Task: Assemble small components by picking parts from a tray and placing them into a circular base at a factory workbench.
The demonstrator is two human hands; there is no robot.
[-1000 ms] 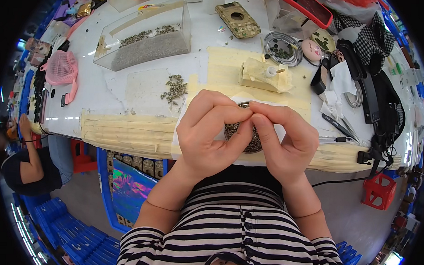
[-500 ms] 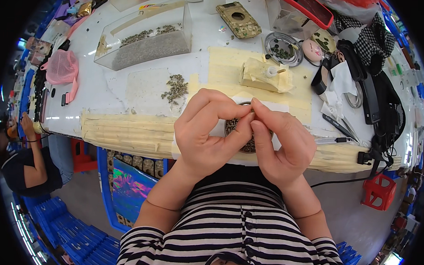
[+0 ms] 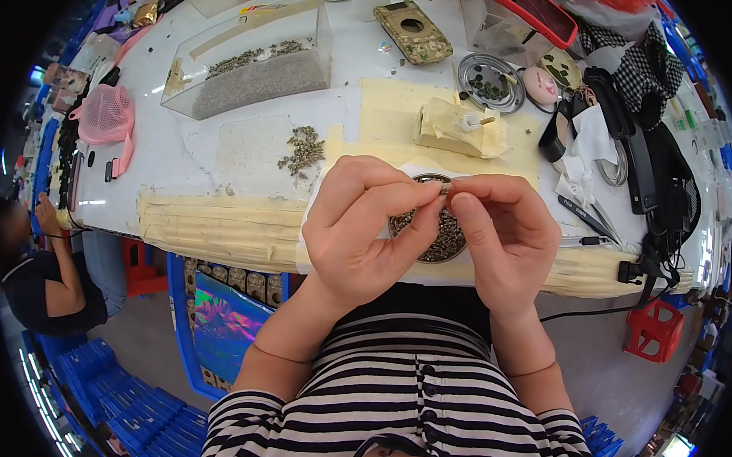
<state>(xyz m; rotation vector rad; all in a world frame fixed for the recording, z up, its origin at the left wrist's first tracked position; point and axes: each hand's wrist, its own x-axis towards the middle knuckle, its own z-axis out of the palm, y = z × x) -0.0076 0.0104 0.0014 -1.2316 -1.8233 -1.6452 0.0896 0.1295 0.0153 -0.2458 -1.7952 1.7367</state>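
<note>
Just above a round dish [image 3: 434, 261], my left hand [image 3: 354, 236] pinches a tiny brownish-grey piece [image 3: 445, 190] between thumb and forefinger. My right hand [image 3: 507, 237] meets it there, thumb and forefinger closed at the piece's other side; its exact shape is too small to make out. Many little mottled pieces [image 3: 440, 241] fill the dish, which rests on white paper under my hands. Left of my hands, a loose heap of similar pieces [image 3: 304, 148] lies on the table. Beyond the dish sits a block wrapped in cream tape [image 3: 458, 135] with a small stick on top.
A clear box [image 3: 262, 88] with grey grains stands back left. A camouflage-patterned case [image 3: 411, 33] and a round dish of dark green bits [image 3: 489, 86] lie farther back. Tweezers [image 3: 580, 213], straps and tissue are at right. Another person [image 3: 53, 286] sits far left.
My right hand has shifted slightly right, its fingertips easing away from my left ones. The little piece and more of the dish now show between them.
</note>
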